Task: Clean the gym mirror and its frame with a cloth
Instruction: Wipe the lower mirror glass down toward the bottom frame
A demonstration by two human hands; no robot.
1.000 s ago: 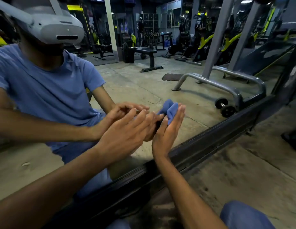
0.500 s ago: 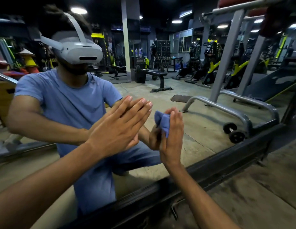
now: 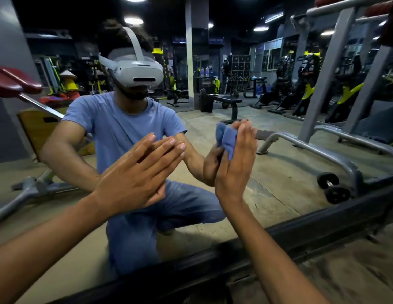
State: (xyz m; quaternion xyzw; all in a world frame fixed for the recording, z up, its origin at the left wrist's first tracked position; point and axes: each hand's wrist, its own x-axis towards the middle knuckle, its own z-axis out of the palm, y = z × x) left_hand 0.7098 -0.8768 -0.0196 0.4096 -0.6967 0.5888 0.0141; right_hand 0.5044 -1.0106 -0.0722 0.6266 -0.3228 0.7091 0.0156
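Both bare forearms reach forward from the near edge toward the far glass. The left hand [image 3: 138,178] is flat, its straight fingers [image 3: 167,150] together and angled up to the right, palm against the surface. The right hand [image 3: 237,163] stands upright, fingers extended upward, pressing a crumpled blue cloth [image 3: 226,138] under its palm.

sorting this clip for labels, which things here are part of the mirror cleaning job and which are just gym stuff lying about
Part of the job:
- blue cloth, pressed to the glass by the right hand
- mirror
- dark mirror frame along the bottom
- left hand, flat on the glass

Just around, seen as reflections:
- grey machine base with wheels
- weight bench
- yellow and black machines
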